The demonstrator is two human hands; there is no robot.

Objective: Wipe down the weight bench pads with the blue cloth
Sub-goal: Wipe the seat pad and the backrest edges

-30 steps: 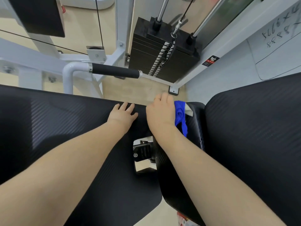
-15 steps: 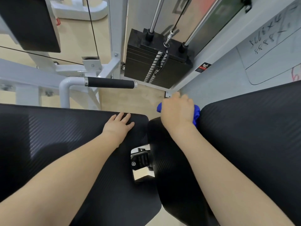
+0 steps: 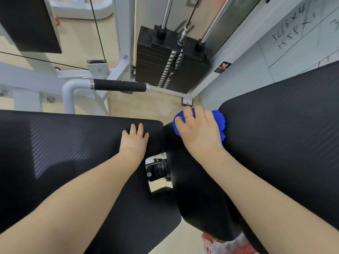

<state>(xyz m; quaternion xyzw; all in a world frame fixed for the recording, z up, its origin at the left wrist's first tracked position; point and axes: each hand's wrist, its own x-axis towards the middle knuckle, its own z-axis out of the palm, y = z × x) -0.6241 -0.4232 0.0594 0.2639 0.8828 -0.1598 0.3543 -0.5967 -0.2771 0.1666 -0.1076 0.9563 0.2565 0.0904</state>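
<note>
Right now my right hand [image 3: 199,131] presses the blue cloth [image 3: 219,123] onto the far end of the narrow middle pad [image 3: 198,195], just where it meets the big right pad [image 3: 286,143]. To do this stroke well, I judge I should keep the palm flat and the pressure even, draw the cloth along the ribbed grain of the vinyl, and work it into the seam between the 2 pads, where grime likely gathers. Overlapping passes would keep me from leaving a missed strip.

My right fingers [image 3: 190,116] are spread loosely and curved over the cloth, pinning it against the pad more than clenching it; the cloth bunches out past my hand on both sides. How much of it is folded under the palm I cannot tell.

My left hand [image 3: 134,142] lies flat on the near corner of the left pad [image 3: 64,153], fingers relaxed and extended, holding nothing, only bracing me. Beyond the pads stand the weight stack [image 3: 172,65] and a black foam handle [image 3: 119,85], well apart from both hands.
</note>
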